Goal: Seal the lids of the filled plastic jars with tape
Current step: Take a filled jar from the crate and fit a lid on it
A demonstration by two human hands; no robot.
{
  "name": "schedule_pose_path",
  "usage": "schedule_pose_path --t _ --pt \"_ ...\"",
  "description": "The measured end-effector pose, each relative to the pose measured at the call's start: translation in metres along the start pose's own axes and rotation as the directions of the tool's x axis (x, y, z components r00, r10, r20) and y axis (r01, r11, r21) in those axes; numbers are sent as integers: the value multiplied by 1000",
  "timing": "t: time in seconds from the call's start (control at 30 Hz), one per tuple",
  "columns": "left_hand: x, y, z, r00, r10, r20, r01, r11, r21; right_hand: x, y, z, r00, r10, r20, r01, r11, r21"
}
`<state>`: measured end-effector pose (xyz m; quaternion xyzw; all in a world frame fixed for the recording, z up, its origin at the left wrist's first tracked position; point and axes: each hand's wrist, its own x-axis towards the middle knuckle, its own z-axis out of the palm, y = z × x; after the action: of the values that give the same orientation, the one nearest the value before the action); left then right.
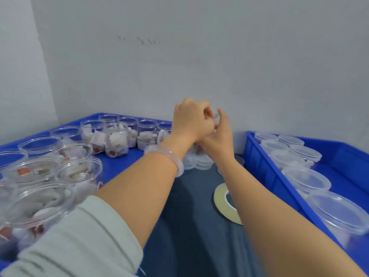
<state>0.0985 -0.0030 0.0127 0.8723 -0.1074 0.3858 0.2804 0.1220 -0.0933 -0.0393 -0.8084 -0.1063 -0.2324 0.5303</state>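
Nearest, on the left side, a pale sleeve (79,236) covers the left upper forearm. Beside it, filled jars (40,200) without lids stand close together in a blue tray (127,160). In the middle lies a dark blue cloth (189,216), and on it the tape roll (219,198) lies flat, partly hidden under the right forearm. On the right, a blue bin (265,164) holds closed jars (307,178) in a row. Farther away, a few loose lids (199,161) are stacked on the cloth below the wrists. The left wrist wears a clear bracelet (165,154). Both hands are lifted and touch each other in front of the grey wall (199,56). The left hand (189,120) has curled fingers, while the right hand (221,132) points some fingers upward. Blur hides whether they grip anything between them.
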Motion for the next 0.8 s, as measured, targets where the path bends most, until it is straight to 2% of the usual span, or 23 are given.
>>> schedule_pose_path --t 0.03,0.07,0.1,0.13,0.17,0.2,0.23,0.3,0.33,0.37,0.43,0.5,0.57,0.73,0.8 --pt "-12 -4 13 991 -109 -74 101 990 -102 -9 8 -6 1000 14 27 -14 1000 -28" --pt "-27 -7 27 950 -281 -133 241 936 -257 -19 18 -9 997 31 65 -28 999 -46" --pt "-44 -8 40 870 -478 -119 389 815 -429 -31 31 -11 992 49 120 -44 998 -45" --pt "-61 -8 55 769 -638 -31 518 651 -555 -45 46 -11 980 67 188 -63 998 -30" --pt "-76 -11 68 684 -728 49 601 524 -604 -58 56 -10 964 80 255 -81 997 -7" --pt "-88 -14 79 651 -755 78 634 485 -602 -67 66 -9 950 90 298 -105 994 33" --pt "-96 -18 88 661 -747 73 630 499 -595 -70 75 -9 946 119 301 -159 981 111" --pt "-100 -29 97 698 -715 49 585 529 -615 -62 86 -13 929 289 229 -350 888 298" --pt "-100 -33 98 712 -699 65 567 518 -640 -55 92 -16 915 360 182 -401 861 312" --pt "-101 -36 99 730 -678 81 545 508 -667 -48 99 -21 913 389 125 -408 891 200" --pt "-102 -39 99 764 -639 82 492 495 -716 -30 120 -29 925 377 47 -361 911 -201" --pt "-102 -39 103 784 -617 66 452 495 -742 -13 136 -34 911 407 71 -320 804 -501" --pt "-102 -40 107 797 -602 41 422 509 -750 3 148 -33 905 417 85 -288 747 -599" --pt "-110 -54 120 837 -546 16 366 539 -759 21 174 -18 891 447 74 -304 710 -635" --pt "-113 -55 124 842 -539 -15 339 551 -763 19 178 -14 913 407 30 -282 683 -674"
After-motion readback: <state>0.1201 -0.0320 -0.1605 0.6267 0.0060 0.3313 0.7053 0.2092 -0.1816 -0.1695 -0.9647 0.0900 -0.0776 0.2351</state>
